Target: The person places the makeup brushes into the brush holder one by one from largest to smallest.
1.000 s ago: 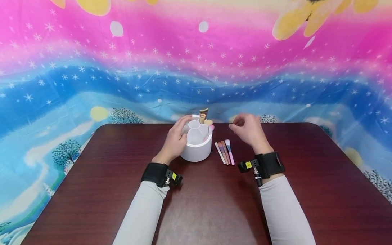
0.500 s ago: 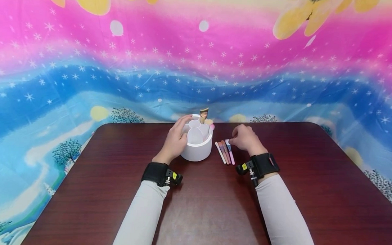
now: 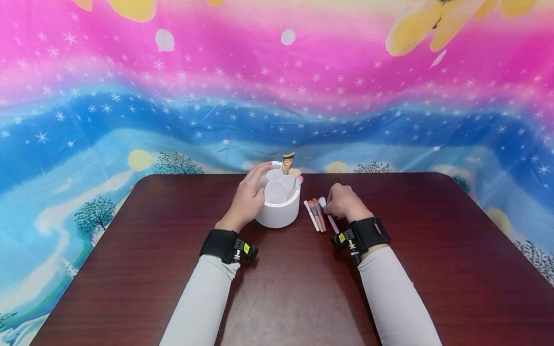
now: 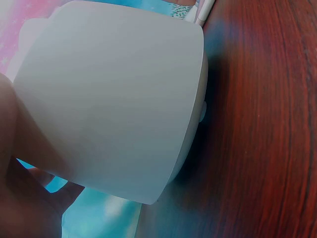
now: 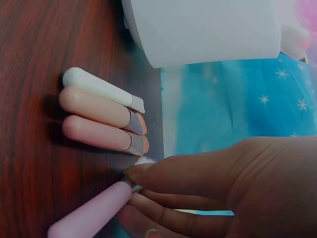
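My left hand [image 3: 247, 196] grips the side of a white round makeup brush holder [image 3: 277, 217], fingers over the rim and thumb toward the front. Its inside is split into compartments around a central ring. A gold-and-brown brush [image 3: 288, 163] and a pink-and-white one [image 3: 298, 182] stand in the far right part. To the right, my right hand [image 3: 347, 202] pinches a makeup brush with a pink handle [image 5: 94, 212] near its ferrule, just below the white bristles. That brush lies slanted, low over the tabletop.
Beside the pinched brush lie a white-handled brush [image 5: 101, 90], a tan one [image 5: 96, 107] and a pinkish one [image 5: 99, 134], side by side. The dark red wooden table [image 3: 272, 295] ends at a colourful printed cloth [image 3: 243, 90] behind.
My right hand has come down and left to the rightmost brush and taken hold of it. The brush's handle end has swung right, away from the others. The left hand stays put.
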Available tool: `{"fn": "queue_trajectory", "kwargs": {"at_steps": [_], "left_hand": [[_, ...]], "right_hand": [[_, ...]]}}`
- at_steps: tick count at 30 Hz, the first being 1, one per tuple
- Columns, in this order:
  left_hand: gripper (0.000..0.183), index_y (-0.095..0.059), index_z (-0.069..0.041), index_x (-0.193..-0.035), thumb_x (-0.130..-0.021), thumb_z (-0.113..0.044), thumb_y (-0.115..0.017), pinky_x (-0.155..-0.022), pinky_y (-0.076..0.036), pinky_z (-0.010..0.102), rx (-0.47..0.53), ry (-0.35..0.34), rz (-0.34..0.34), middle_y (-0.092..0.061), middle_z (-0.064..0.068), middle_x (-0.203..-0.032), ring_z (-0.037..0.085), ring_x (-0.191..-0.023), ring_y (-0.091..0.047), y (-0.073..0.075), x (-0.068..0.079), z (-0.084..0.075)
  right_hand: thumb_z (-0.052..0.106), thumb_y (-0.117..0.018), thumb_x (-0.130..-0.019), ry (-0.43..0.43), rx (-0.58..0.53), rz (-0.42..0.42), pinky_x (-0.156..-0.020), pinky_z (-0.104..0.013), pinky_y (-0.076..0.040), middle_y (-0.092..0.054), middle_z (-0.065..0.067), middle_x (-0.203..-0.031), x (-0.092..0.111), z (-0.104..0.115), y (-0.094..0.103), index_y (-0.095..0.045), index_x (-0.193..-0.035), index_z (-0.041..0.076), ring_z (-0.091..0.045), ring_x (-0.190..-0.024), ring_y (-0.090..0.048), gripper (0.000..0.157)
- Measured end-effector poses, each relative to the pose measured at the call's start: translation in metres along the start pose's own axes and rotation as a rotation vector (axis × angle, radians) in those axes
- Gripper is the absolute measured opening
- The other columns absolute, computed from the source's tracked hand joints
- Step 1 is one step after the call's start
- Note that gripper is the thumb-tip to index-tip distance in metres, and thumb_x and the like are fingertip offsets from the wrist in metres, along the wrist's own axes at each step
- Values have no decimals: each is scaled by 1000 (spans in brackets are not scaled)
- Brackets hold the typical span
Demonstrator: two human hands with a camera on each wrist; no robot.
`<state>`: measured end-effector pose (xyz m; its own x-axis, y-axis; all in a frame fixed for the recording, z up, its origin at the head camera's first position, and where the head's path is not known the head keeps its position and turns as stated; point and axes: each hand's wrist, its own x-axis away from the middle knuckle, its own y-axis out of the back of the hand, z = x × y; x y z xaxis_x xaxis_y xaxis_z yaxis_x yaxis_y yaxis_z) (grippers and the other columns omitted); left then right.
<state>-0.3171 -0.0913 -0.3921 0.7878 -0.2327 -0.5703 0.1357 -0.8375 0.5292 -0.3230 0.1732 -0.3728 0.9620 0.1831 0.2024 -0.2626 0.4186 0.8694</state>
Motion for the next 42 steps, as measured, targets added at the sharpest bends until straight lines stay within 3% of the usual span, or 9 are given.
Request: {"fn": "queue_trajectory", "kwargs": {"at_steps": [9, 16, 18, 20, 22, 26, 30, 42], "left_hand": [[61, -45, -18, -135, -81, 9, -41, -103, -32, 46, -2, 16, 13, -36, -6, -143, 6, -129, -26, 0, 2, 1], [61, -45, -17, -135, -80, 9, -42, -103, -32, 45, 0, 5, 2, -37, -7, -143, 7, -129, -27, 1, 1, 1], [61, -45, -17, -134, -80, 9, -42, -103, -32, 46, 3, 3, 4, -37, -7, -143, 8, -129, -28, 1, 1, 1], [61, -46, -17, -134, -80, 9, -42, -103, -32, 46, 5, 5, 6, -37, -7, -143, 8, -129, -28, 1, 2, 1], [61, -46, -18, -134, -80, 9, -42, -103, -32, 46, 7, 11, 7, -37, -8, -143, 7, -129, -28, 0, 2, 1], [61, -46, -18, -134, -80, 9, -42, -103, -32, 45, 11, 14, 0, -36, -10, -143, 6, -129, -27, 0, 2, 1], [61, -46, -18, -134, -80, 9, -41, -103, -31, 46, 10, -3, -8, -38, -6, -143, 6, -129, -27, 0, 0, 1], [59, -46, -18, -134, -81, 9, -42, -103, -32, 45, 11, 10, 4, -37, -7, -143, 5, -129, -26, 1, 1, 0]], "right_hand": [[4, -59, -82, 2, 25, -17, -48, -30, -41, -56, -7, -63, 0, 1, -3, -61, -74, 4, -21, -55, -53, 9], [2, -52, -84, 13, 72, -58, -43, -29, -29, -23, 2, -52, 1, 3, 1, -39, -56, 14, -14, -43, -25, 33], [2, -52, -83, 19, 87, -102, -43, -29, -29, -21, 3, -52, 5, 7, 5, -36, -54, 15, -14, -43, -24, 36], [2, -53, -81, 36, 100, -175, -45, -29, -31, -24, 2, -53, 12, 14, 12, -37, -53, 14, -15, -43, -28, 35], [3, -56, -81, 83, 78, -270, -49, -31, -37, -37, 0, -57, 22, 25, 22, -46, -57, 11, -17, -48, -39, 27], [7, -62, -83, 234, -15, -463, -61, -36, -48, -61, -6, -76, 46, 51, 40, -62, -78, 5, -20, -64, -56, 5], [10, -65, -84, 378, -98, -586, -68, -35, -51, -66, -7, -82, 62, 73, 50, -64, -91, 3, -16, -73, -60, 10], [8, -71, -80, 588, -268, -668, -65, -25, -52, -65, 0, -79, 59, 87, 39, -64, -90, 7, -5, -69, -60, 13]]}}
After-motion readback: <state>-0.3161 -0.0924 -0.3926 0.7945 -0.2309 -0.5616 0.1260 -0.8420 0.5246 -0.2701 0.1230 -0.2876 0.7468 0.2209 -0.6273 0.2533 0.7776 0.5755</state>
